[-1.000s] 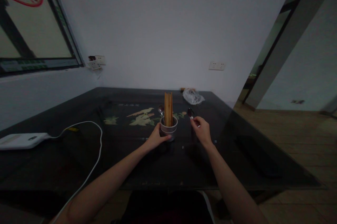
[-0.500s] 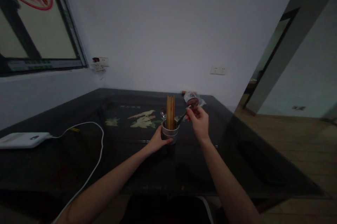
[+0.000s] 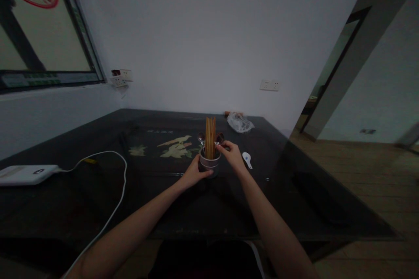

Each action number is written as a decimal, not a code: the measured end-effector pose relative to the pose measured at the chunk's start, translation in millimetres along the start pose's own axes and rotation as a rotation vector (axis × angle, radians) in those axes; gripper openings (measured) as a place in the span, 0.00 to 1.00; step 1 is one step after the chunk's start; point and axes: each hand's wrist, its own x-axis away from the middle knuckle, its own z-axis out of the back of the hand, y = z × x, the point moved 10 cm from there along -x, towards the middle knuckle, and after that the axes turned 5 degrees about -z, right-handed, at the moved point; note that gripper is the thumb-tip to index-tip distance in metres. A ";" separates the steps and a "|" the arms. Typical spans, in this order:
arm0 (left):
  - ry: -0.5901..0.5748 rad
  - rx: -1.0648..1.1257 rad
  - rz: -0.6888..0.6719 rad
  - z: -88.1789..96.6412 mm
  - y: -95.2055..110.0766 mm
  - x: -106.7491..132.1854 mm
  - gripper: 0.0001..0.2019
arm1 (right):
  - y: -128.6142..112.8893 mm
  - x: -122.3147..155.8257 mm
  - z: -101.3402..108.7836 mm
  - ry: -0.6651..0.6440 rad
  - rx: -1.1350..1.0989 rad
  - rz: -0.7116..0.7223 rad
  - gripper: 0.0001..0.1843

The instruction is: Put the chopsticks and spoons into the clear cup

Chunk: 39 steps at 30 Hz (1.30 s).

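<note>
My left hand (image 3: 194, 171) is wrapped round the left side of a grey cup (image 3: 210, 164) on the dark table. Several wooden chopsticks (image 3: 210, 138) stand upright in the cup. A metal spoon (image 3: 201, 137) leans out of it on the left of the chopsticks. On their right, my right hand (image 3: 231, 155) pinches another spoon (image 3: 219, 138), its bowl upward and its lower part at the cup's rim. A small white spoon (image 3: 247, 160) with a blue mark lies on the table just right of my right hand.
A crumpled clear plastic bag (image 3: 240, 122) lies at the table's back edge by the wall. On the left is a white power bank (image 3: 28, 175) with a white cable (image 3: 125, 170) running toward me. A dark flat object (image 3: 317, 196) lies on the right.
My right hand has moved left and brought its spoon from a slant beside the cup to upright against the chopsticks. The white spoon on the table now shows.
</note>
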 end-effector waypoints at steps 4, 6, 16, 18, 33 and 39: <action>0.011 -0.030 -0.002 2.3 -4.1 -0.5 0.37 | 1.7 0.6 -0.1 0.017 -0.002 -0.008 0.15; 0.010 -0.032 0.002 2.4 -4.5 -0.3 0.36 | 2.2 0.7 1.0 0.027 0.007 -0.009 0.14; 0.013 -0.042 0.040 2.3 3.1 2.2 0.36 | 0.8 0.7 4.6 0.042 0.065 0.047 0.13; 0.007 -0.053 0.050 1.7 5.5 2.9 0.35 | 1.8 0.5 3.5 0.029 0.087 0.045 0.13; 0.002 -0.092 0.043 3.0 0.8 2.0 0.35 | 10.1 -0.6 0.1 0.013 0.091 0.005 0.11; -0.001 -0.075 0.038 1.9 4.1 2.9 0.35 | 11.5 -0.1 -4.2 -0.015 -0.008 -0.028 0.13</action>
